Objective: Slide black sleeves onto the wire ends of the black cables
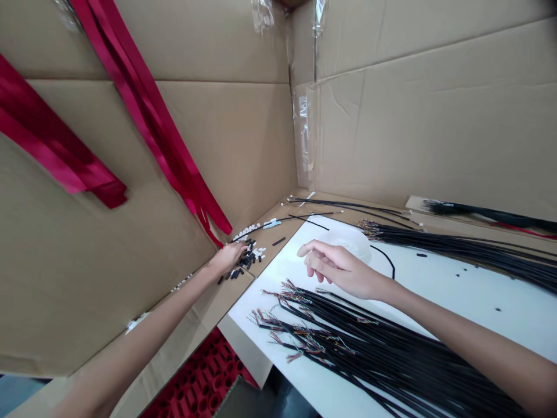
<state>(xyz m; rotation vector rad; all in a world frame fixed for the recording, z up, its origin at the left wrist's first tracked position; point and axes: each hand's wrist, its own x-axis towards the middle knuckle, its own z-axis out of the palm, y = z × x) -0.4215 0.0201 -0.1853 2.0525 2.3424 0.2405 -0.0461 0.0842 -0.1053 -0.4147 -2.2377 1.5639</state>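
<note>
My left hand [230, 257] reaches to the cardboard surface at the left. Its fingertips touch the edge of a pile of short black pieces [249, 259] mixed with small white parts [260, 253]; what they pinch, if anything, is too small to name. Above the white board my right hand [333, 267] hovers with its fingers loosely curled and apart, and nothing shows in it. Below it lies a large bundle of black cables [369, 342] with bare coloured wire ends. Behind the right hand is a round, pale translucent dish [354, 244].
A second black cable bundle [456, 247] lies at the back right. Thin loose cables [348, 204] cross the back corner. Cardboard walls [426, 122] enclose the work area. Red ribbons [152, 122] hang at the left. A red perforated tray [204, 377] is below.
</note>
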